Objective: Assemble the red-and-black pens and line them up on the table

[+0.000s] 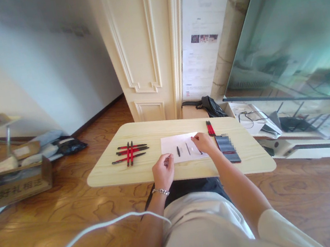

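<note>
In the head view, the black pen part (178, 151) and thin dark rod (188, 148) lie on white paper (172, 141) between the worktop's (106, 172) long edges, probably light and stiff, best nipped mid-length. The left hand (163, 170) curls at the paper's near left corner, whether gripping I cannot tell; the right hand (205, 143) pinches a small reddish piece (191, 138).

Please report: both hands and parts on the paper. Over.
Bare left hand at left edge of white paper sheet, grip unclear. Bare right hand over paper, pinching small red piece. Slender black parts between hands. Dark flat packet right of paper.
</note>
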`<action>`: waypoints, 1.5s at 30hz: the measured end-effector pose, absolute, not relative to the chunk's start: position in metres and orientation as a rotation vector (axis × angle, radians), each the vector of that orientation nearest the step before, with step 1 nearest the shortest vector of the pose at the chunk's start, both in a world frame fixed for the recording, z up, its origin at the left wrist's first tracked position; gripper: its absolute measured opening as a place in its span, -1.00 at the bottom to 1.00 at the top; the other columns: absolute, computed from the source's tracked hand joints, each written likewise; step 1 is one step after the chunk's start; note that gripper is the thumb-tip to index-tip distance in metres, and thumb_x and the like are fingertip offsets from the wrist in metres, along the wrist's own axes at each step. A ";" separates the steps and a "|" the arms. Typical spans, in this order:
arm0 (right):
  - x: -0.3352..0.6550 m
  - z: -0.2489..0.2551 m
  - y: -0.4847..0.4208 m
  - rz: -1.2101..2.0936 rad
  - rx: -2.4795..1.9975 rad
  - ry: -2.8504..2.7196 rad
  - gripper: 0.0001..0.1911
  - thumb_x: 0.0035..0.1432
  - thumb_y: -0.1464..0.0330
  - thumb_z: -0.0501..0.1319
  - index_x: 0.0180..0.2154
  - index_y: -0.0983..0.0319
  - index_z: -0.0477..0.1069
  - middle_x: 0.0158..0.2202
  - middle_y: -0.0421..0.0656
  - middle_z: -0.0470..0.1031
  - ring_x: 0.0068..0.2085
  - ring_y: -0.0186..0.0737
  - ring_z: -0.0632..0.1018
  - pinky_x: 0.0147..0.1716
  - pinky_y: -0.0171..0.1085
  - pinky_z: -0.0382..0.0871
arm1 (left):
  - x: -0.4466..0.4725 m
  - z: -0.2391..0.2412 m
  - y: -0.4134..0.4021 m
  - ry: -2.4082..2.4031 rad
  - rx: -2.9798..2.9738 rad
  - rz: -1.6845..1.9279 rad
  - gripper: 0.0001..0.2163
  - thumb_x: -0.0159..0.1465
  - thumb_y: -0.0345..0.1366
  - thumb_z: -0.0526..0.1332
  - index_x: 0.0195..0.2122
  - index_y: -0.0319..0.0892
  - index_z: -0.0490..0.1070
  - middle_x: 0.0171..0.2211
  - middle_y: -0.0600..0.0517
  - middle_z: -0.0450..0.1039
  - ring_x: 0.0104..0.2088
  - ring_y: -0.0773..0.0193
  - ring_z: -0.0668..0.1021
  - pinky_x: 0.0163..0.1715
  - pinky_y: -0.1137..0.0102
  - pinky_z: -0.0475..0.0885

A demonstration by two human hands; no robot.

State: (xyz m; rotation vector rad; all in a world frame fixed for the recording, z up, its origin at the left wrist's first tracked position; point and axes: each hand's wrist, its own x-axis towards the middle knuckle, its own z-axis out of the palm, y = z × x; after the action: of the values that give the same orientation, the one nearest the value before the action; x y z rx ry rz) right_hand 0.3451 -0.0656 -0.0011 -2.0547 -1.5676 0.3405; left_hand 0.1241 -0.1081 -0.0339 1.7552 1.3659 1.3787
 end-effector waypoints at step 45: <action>0.312 0.021 -0.114 0.701 -1.231 -1.403 -0.74 0.04 0.24 0.24 -0.26 0.26 0.55 -0.36 -0.11 0.56 -0.36 -0.26 0.49 -0.34 -0.29 0.36 | 0.167 -0.044 -0.113 0.900 1.547 1.312 -0.68 0.23 -0.09 0.17 -0.08 -0.17 0.42 -0.30 -0.04 0.54 -0.32 0.22 0.59 -0.25 0.33 0.50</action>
State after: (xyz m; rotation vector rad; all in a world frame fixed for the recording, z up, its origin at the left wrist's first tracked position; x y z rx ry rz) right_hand 0.3120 -0.1138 0.0214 -1.2310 -1.4026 0.7010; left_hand 0.1671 -0.1128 -0.0440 1.5467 0.9005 1.3120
